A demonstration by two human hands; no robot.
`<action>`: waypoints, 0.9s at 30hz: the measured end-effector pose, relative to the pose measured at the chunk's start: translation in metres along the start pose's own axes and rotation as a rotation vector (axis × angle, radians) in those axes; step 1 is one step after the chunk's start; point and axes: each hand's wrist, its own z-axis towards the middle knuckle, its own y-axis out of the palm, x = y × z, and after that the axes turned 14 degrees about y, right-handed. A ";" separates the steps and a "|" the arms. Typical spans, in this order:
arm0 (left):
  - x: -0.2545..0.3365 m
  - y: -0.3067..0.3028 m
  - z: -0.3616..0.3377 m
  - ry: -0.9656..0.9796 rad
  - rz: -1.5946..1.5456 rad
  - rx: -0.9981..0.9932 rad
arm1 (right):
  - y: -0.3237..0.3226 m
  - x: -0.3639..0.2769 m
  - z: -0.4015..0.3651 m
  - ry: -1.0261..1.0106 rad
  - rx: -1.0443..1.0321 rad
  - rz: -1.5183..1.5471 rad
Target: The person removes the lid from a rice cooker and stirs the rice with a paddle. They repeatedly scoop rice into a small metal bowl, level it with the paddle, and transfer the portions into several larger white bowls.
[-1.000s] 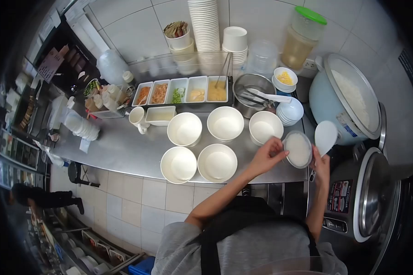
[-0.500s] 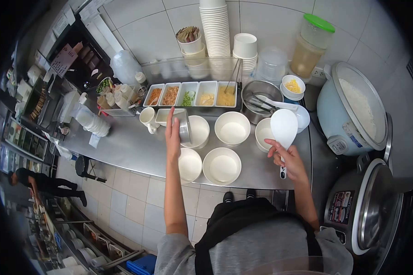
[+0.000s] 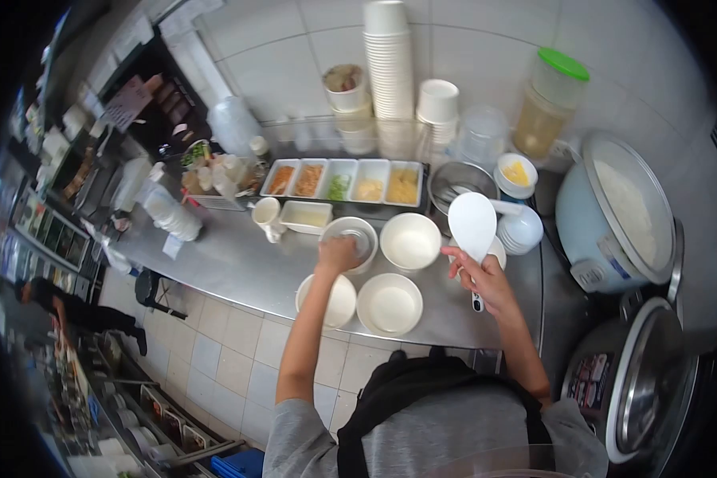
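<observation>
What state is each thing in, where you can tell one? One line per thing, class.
Metal cup, inside the rear left bowl, contents hidden
Left hand, on the metal cup
Rice paddle, held by its handle in the right hand
Front right bowl, empty
Rear middle bowl, empty
Pale blue cooker, open, rice inside
Green-lidded container, lid on

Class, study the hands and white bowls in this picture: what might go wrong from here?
The left hand is inside the back-left bowl with a small container; uneven pressure might tip that bowl. The paddle in the right hand overlaps the back-right bowl in view and might bump it. The front-left bowl, partly behind the left forearm, might be knocked.
</observation>
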 end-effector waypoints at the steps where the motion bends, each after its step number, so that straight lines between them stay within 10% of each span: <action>1: -0.003 0.011 0.007 0.002 0.032 0.062 | 0.006 -0.004 0.007 -0.024 -0.019 -0.016; 14: -0.018 0.003 0.037 -0.227 -0.137 -0.023 | 0.055 -0.036 0.058 -0.075 -0.191 -0.187; 18: -0.050 -0.035 0.012 -0.201 -0.705 0.155 | 0.062 -0.033 0.099 -0.286 -0.004 -0.388; 20: -0.067 -0.037 -0.024 0.006 -0.574 0.601 | 0.074 -0.013 0.131 -0.297 0.007 -0.373; 27: -0.044 -0.047 -0.175 0.223 -2.062 1.322 | 0.141 0.053 0.193 -0.276 -0.035 -1.174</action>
